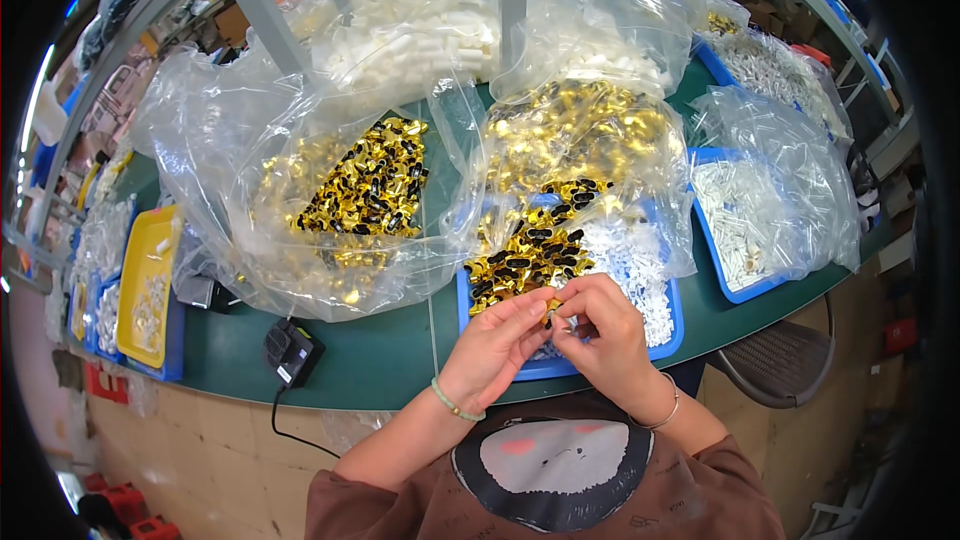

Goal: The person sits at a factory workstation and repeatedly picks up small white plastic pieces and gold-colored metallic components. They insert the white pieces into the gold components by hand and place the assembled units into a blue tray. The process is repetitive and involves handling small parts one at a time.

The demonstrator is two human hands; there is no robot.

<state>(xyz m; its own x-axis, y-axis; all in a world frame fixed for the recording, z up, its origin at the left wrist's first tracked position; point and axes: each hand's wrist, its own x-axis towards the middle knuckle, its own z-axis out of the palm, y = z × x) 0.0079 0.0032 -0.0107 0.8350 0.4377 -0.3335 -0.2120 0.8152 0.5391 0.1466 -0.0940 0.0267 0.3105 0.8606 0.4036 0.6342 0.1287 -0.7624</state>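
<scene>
Over the near edge of a blue tray [677, 325], my two hands meet fingertip to fingertip. My left hand [500, 335] pinches a small gold-coloured part [551, 308]. The fingers of my right hand [600, 325] close at the same spot; what they grip is mostly hidden behind them. Shiny gold and black parts [520, 260] fill the tray's left side, right beyond my fingers. Small white pieces [630, 265] lie on its right side. A clear plastic bag [590, 140] with more gold parts rests over the tray's far end.
A large clear bag [230, 230] spills gold and black parts on the green table [400, 370]. Bags of white pieces [420, 45] stand behind. Another blue tray [745, 292] sits right; a yellow tray [170, 215] left. A black corded device [291, 351] lies near the edge.
</scene>
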